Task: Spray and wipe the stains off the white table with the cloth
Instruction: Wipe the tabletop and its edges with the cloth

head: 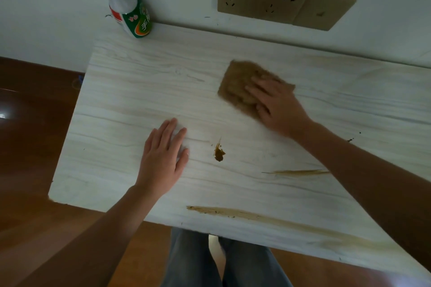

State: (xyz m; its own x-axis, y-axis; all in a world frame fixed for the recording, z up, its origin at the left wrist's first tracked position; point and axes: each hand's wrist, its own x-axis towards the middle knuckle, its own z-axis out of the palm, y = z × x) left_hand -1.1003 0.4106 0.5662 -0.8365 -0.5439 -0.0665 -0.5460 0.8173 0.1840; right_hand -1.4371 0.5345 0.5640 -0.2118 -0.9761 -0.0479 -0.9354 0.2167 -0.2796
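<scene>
Left hand [161,161] lies flat, fingers straight and slightly apart, probably steadying the white table [140,81], while right hand [279,109] presses the cloth [238,81] down with outstretched fingers, mid-table near the wall [70,7], for wiping.

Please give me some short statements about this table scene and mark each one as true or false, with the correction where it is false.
1. The right hand presses the brown cloth flat on the white table. True.
2. The left hand holds the spray bottle. False: it rests flat on the table; the spray bottle stands at the far corner by the wall.
3. A dark stain blob lies just right of the left hand. True.
4. All stains are wiped off. False: the stain blob and a long streak near the front edge remain.
</scene>
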